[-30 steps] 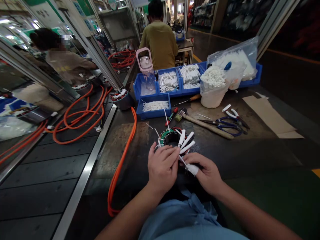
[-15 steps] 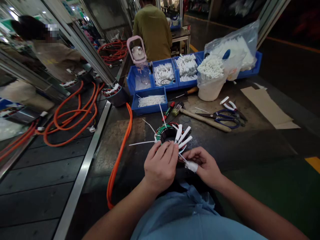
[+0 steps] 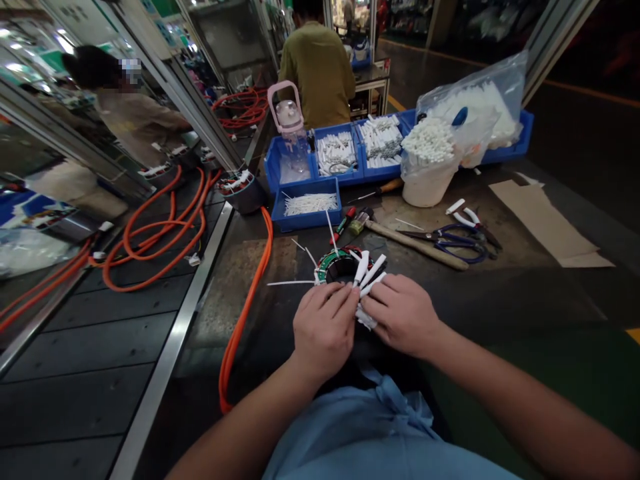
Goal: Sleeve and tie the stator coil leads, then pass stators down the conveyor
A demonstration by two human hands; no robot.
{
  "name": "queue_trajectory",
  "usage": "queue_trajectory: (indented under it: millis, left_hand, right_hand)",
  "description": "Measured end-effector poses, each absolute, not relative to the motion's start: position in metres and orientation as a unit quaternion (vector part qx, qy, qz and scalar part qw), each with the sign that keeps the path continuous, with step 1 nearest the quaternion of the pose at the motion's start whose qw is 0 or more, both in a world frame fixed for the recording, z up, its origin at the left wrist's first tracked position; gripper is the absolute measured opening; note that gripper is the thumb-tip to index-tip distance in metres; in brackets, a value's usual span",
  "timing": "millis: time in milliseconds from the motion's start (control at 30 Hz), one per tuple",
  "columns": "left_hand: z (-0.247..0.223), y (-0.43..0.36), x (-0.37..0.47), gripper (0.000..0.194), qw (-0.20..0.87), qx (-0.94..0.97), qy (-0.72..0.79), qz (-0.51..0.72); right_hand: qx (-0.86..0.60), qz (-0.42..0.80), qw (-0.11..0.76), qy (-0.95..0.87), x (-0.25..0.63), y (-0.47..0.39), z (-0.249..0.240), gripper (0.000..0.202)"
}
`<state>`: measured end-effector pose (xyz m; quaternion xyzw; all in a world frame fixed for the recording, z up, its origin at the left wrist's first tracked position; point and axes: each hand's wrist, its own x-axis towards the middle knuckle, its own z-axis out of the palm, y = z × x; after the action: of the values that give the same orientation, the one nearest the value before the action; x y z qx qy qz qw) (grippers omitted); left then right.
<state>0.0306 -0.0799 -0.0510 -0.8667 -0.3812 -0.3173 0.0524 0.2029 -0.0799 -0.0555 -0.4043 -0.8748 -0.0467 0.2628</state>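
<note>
The bench (image 3: 500, 300) fills the middle of the frame, dark and scuffed, with a conveyor track down the left side carrying loops of orange cable (image 3: 155, 247). Along the upper centre sit your blue bins (image 3: 350, 157) of white sleeves, a pink-handled bottle (image 3: 289, 127) in the leftmost one, and a clear bag of white tubes (image 3: 465, 123) at the upper right. Two other people work in the background, one at the upper left and one at the top centre.

Right of centre lie a wooden-handled hammer (image 3: 415, 243) and blue-handled scissors (image 3: 457, 241).

Just below centre is the stator ring (image 3: 340, 267), flat on the bench with white sleeved leads (image 3: 369, 270) fanning from its right rim and a thin white tie (image 3: 290, 283) sticking out to the left.

Your left hand (image 3: 324, 327) rests on the ring's near edge, fingers curled over it and pressing rather than gripping. Your right hand (image 3: 403, 313) is closed in a pinch on the bunch of sleeved leads at the near right rim.

Your hands cover the near rim, so I cannot tell how the leads sit there. Pulling too hard on the bunch could likely slide a sleeve off its wire or kink a lead. The ring seems to lie loose, so a sideways tug might skid it toward the hammer.
</note>
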Motion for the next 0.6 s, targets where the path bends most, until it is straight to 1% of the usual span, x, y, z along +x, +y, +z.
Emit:
queue_trajectory:
  millis: [33, 100, 200, 267, 300, 367, 433, 500, 567, 600]
  left_hand:
    - [-0.051, -0.079, 0.031, 0.030, 0.025, -0.861, -0.391, -0.323]
    - [-0.048, -0.077, 0.030, 0.028, -0.028, -0.844, -0.429, -0.321]
    - [-0.041, -0.072, 0.027, 0.029, -0.082, -0.829, -0.483, -0.271]
    - [-0.036, -0.069, 0.025, 0.023, -0.107, -0.842, -0.480, -0.221]
    - [-0.034, -0.068, 0.025, 0.018, -0.117, -0.851, -0.471, -0.200]
    - [-0.031, -0.067, 0.023, 0.016, -0.125, -0.861, -0.459, -0.179]
    - [-0.030, -0.065, 0.023, 0.017, -0.123, -0.864, -0.455, -0.175]
    - [-0.030, -0.064, 0.023, 0.016, -0.124, -0.866, -0.453, -0.173]
    - [-0.030, -0.063, 0.023, 0.013, -0.128, -0.868, -0.448, -0.169]
    - [-0.031, -0.062, 0.022, 0.012, -0.129, -0.870, -0.446, -0.166]
  right_hand:
    - [-0.372, -0.077, 0.244, -0.892, 0.205, -0.077, -0.051, 0.017]
    - [-0.301, -0.106, 0.234, -0.918, 0.210, -0.074, -0.046, 0.022]
    - [-0.213, -0.137, 0.267, -0.930, 0.212, -0.073, -0.041, 0.029]
    - [-0.216, -0.162, 0.289, -0.918, 0.211, -0.067, -0.037, 0.030]
    - [-0.239, -0.174, 0.293, -0.909, 0.209, -0.061, -0.035, 0.029]
    - [-0.293, -0.187, 0.289, -0.892, 0.204, -0.045, -0.029, 0.024]
    - [-0.316, -0.158, 0.278, -0.893, 0.201, -0.029, -0.023, 0.021]
    - [-0.294, -0.068, 0.266, -0.916, 0.200, -0.021, -0.018, 0.018]
    - [-0.281, 0.034, 0.229, -0.932, 0.201, -0.022, -0.014, 0.014]
    - [-0.286, 0.060, 0.203, -0.935, 0.201, -0.024, -0.012, 0.015]
